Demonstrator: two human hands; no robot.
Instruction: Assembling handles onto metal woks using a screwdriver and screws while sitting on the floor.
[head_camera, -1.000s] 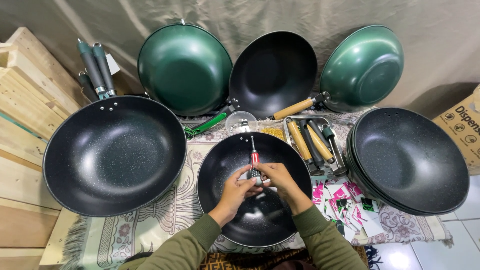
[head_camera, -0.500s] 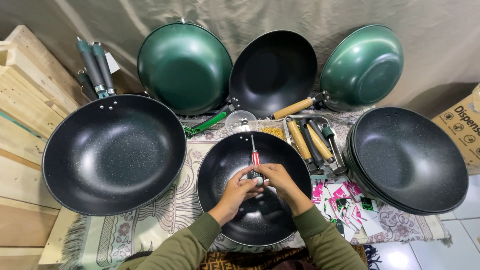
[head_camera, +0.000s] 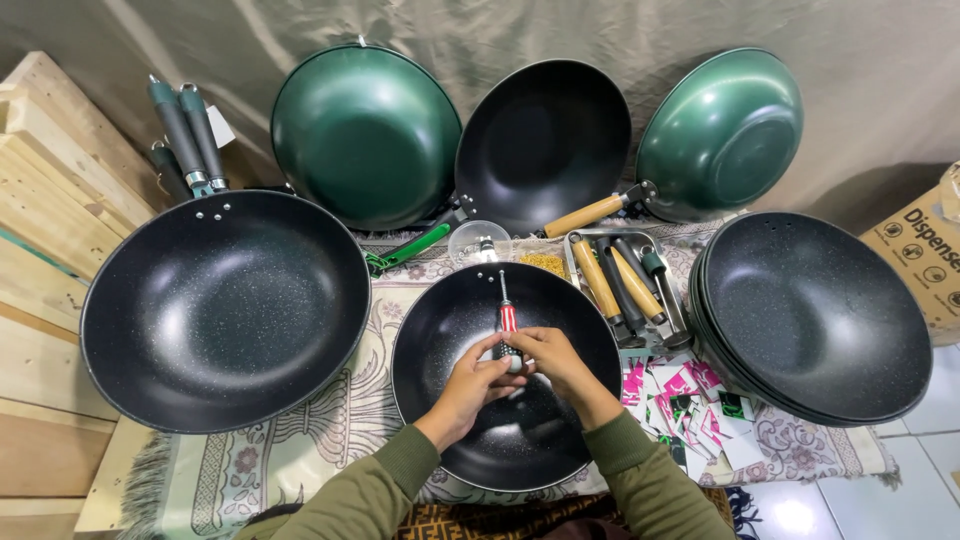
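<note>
Now | both hands: left hand (head_camera: 473, 378) and right hand (head_camera: 553, 358) fingers closing round screwdriver (head_camera: 507, 325) | working inside small black pan (head_camera: 440, 330) | next: steady pressure.

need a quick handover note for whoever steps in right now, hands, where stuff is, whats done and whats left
Left hand and right hand: both closed on the red-handled screwdriver, held over the middle of the small black pan, tip pointing away from the person.
That pan lies on the patterned mat and shows no handle in view.
Loose handles, wooden and green, lie in the metal tray behind it; a clear cup stands beside.
Done: cannot tell.
Left, judging by the bare pan: fitting its handle.
</note>
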